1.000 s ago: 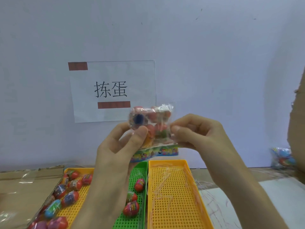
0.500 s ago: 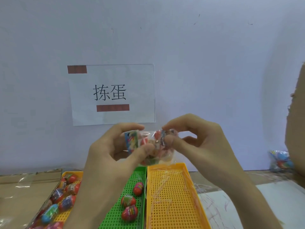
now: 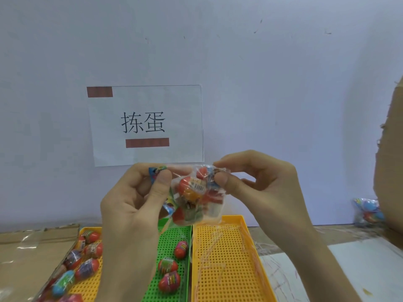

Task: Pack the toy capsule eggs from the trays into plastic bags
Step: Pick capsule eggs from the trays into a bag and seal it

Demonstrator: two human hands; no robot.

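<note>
L hand (image 3: 135,205) & R hand (image 3: 257,188) each pinch top of filled plastic bag (image 3: 196,199), thumb+fingers curled, above green tray (image 3: 172,236).

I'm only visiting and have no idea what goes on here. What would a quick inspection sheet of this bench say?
Surface: table, partly under a white sheet and flat cardboard.
Job's things: filled plastic bag held above the trays; three eggs in the green tray; several eggs in the left yellow tray; right yellow tray holds only thin clear strands.
Clutter: loose clear film on the cardboard; second filled bag far right.
Grippers: left hand and right hand each pinch one side of the plastic bag.
Cables: nothing seen.
Surroundings: pale wall with a paper sign; cardboard panel at the right edge.
</note>
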